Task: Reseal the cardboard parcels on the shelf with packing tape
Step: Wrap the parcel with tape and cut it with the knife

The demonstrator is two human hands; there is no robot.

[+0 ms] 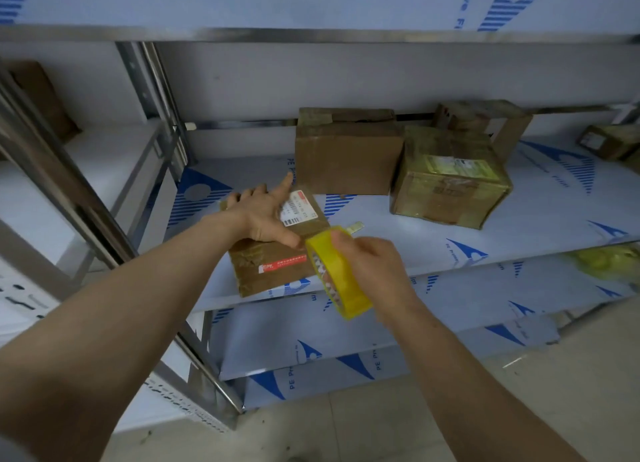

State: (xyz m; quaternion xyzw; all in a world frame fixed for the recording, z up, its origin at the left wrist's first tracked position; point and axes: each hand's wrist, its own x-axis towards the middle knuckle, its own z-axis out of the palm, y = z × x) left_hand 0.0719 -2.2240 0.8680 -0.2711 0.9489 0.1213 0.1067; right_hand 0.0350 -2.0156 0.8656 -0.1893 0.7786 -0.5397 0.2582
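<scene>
Sealing in progress at the steel rack: I have the right grip (367, 264) closed round a yellow roll of packing tape (341, 281), fingers curled over its rim. The roll stands on edge at the near right corner of a flat parcel (273, 267). I judge that angle lets the tape run off in line with the parcel's top face. A pale tab (356, 226) shows just behind the roll; I take it for the tape's free end, though I cannot tell whether any of it has stuck down yet.

The left grip (263, 215) holds nothing. It lies spread and flat on the parcel, forefinger pointing to the back of the shelf and thumb stretched toward the roll, almost touching it. As I read it, the flat palm pins the light parcel so a pull on the tape will not drag it off the edge, and the thumb waits to press the strip down.

The parcel sits at the front lip of the shelf (433, 253), within easy reach, its white barcode label (299, 212) partly under the palm and a red strip (284, 264) on its near half. Further back stand a plain brown box (346, 160) and, just beside it, a heavily taped box (450, 187). A third box (485, 118) sits behind them against the wall, and a small one (606, 142) at the far right. Most of the job looks ahead of me.
</scene>
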